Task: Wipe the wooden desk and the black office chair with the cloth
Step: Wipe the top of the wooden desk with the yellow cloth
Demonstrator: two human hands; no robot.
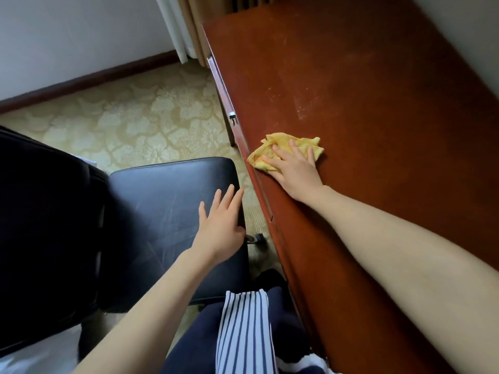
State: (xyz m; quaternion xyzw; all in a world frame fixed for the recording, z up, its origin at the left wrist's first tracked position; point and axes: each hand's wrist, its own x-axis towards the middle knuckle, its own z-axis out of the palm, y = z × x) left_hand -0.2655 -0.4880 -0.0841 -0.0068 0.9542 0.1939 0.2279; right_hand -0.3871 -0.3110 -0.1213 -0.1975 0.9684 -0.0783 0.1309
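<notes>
Your right hand point(293, 168) lies flat, fingers straight and spread, pressing the crumpled yellow cloth point(283, 151) onto the reddish-brown wooden desk surface point(378, 117); this grip is released, since the fingers press down and do not curl round the fabric. The cloth sits just beside the desk's near-left edge, with its folds showing beyond your fingertips. Pale scuffs and dusty streaks mark the surface farther along. Your left hand point(221, 225) rests palm down on the black padded leather seat of the office chair point(167, 211), at the seat's edge nearest the desk, fingers straight and lightly spread, so its grip is also released and holds nothing. The chair's dark backrest point(40, 225) stands at the left of the view. Between chair and desk you can see a strip of beige patterned carpet point(121, 122), and 1 small metal fitting point(232, 116) shows on the desk's side panel. A navy garment with a blue-and-white striped panel point(243, 333) hangs at the bottom of the view. Beige curtains point(189, 25) hang beyond the far end of the desk.
</notes>
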